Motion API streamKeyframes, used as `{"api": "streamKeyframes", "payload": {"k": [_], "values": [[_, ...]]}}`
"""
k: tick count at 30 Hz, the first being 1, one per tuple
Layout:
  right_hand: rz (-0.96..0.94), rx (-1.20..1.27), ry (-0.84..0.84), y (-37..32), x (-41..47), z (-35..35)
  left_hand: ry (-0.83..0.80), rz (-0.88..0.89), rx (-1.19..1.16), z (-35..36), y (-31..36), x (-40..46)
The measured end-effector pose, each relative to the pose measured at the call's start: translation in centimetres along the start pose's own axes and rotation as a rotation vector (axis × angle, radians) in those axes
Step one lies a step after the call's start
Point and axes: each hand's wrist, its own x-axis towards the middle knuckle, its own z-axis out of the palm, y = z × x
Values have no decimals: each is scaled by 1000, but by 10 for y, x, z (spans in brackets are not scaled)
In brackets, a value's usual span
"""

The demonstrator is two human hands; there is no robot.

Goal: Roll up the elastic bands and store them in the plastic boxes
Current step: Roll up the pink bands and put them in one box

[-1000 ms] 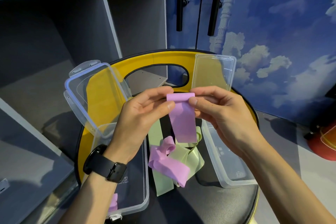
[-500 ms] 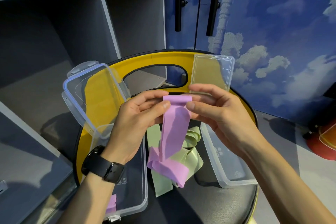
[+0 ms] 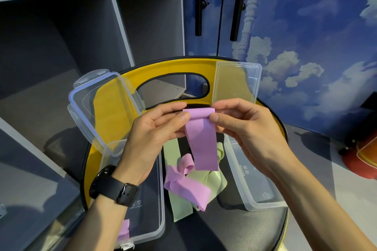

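Both hands, left hand (image 3: 155, 138) and right hand (image 3: 244, 128), pinch the stretchy purple rubber band (image 3: 202, 138); loose fingers could let its small roll spring open.

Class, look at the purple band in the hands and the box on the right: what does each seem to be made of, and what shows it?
Purple band: looks like thin, matte rubbery elastic; it hangs limp and curls over at the pinched top.
Right box: looks like clear, glossy hard plastic; the seat shows through its walls and its rim keeps straight edges.
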Motion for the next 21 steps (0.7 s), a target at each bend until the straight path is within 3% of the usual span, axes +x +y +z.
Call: {"api": "streamKeyframes", "payload": {"k": [11, 21], "values": [[79, 38, -88, -1, -1, -1, -23, 55, -19, -2, 1, 0], [23, -24, -24, 3, 1, -1, -52, 8, -38, 0, -1, 0]]}}
